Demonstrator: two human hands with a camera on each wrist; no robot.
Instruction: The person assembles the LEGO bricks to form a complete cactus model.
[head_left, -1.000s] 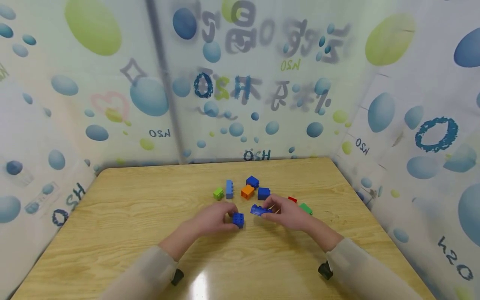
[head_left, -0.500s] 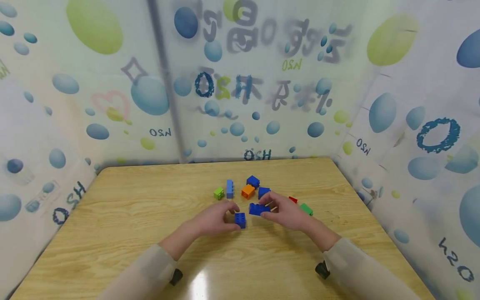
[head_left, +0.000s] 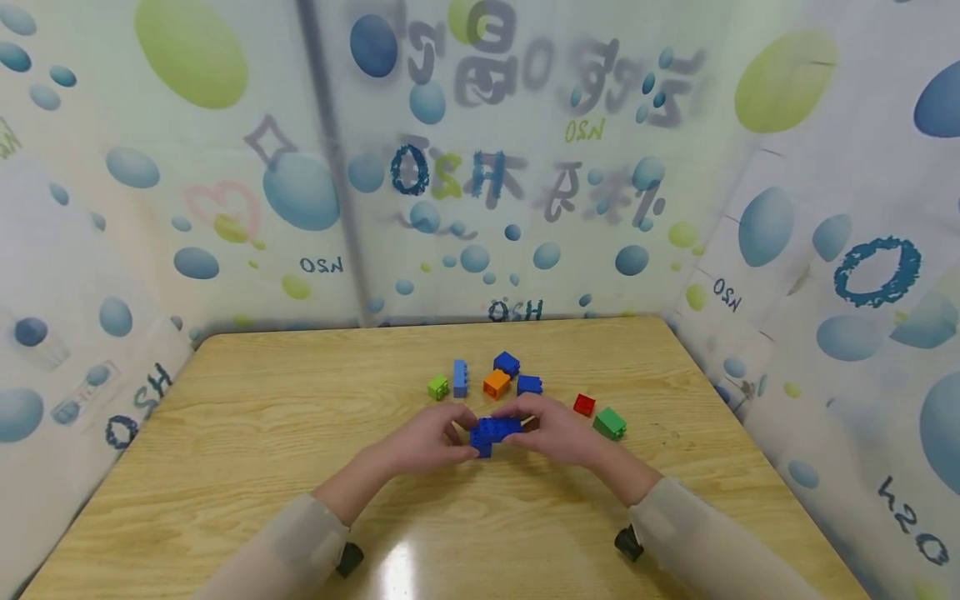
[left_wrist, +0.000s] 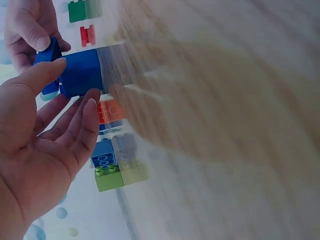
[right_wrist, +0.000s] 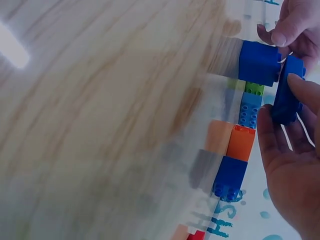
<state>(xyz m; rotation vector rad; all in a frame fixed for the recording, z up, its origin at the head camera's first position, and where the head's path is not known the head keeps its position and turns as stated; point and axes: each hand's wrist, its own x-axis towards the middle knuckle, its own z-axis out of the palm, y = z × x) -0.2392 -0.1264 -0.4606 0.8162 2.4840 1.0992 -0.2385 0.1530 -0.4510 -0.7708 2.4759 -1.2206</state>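
A chunky dark blue toy brick (head_left: 482, 450) stands on the table, studs up. My left hand (head_left: 431, 437) holds it between thumb and fingers, as the left wrist view shows. The right hand (head_left: 558, 429) pinches a longer, thinner blue brick (right_wrist: 287, 90) between thumb and fingers. That longer brick lies over the studs of the lower one, slightly tilted in the right wrist view. Whether the two are pressed together, I cannot tell.
Behind the hands lie a lime green brick (head_left: 438, 387), a light blue brick (head_left: 460, 379), an orange brick (head_left: 496, 384) and two dark blue bricks (head_left: 506, 363). A red brick (head_left: 584, 405) and a green brick (head_left: 610, 423) lie right of them. Printed curtains surround the wooden table (head_left: 300, 400).
My right hand has moved left, bringing the longer blue brick over the lower one. The red and green bricks show more fully now. The left hand has barely shifted.
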